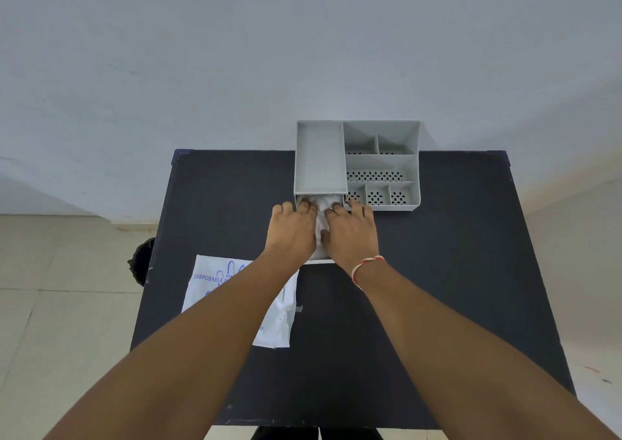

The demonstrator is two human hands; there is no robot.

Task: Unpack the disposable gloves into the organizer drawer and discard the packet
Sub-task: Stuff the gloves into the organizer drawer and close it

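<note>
Looking down at a black table [437, 288] pushed up against a plain pale wall [303, 42]. Seeing light floor tiles [60, 322] to the left of the table, and something dark and round [143, 259] peeking out past the table's left edge, too hidden to name.

Sitting at the far side of the table, touching the wall: a grey plastic organizer [382, 165] with small boxes that have holes in the bottom. Sticking out from its left part toward the camera: the organizer drawer [318, 260], pulled open, with only its white front edge showing.

Lying inside the drawer: the disposable gloves [322, 209], thin, white and crumpled in a soft heap.

Pressing down on the gloves with both hands, side by side over the drawer. Left hand [292, 229] lying flat with fingers spread and pointing at the organizer, not closed around anything. Right hand [351, 232] lying flat the same way, fingertips reaching the organizer's front wall, thumb tucked against the gloves. Wearing a red and white thread band [365, 268] on the right wrist.

Resting on the table nearer the camera than the organizer and to its left: the packet [279, 322], flat, white and crinkly, with blue letters saying "DISPOSABLE", partly hidden under the left arm.
</note>
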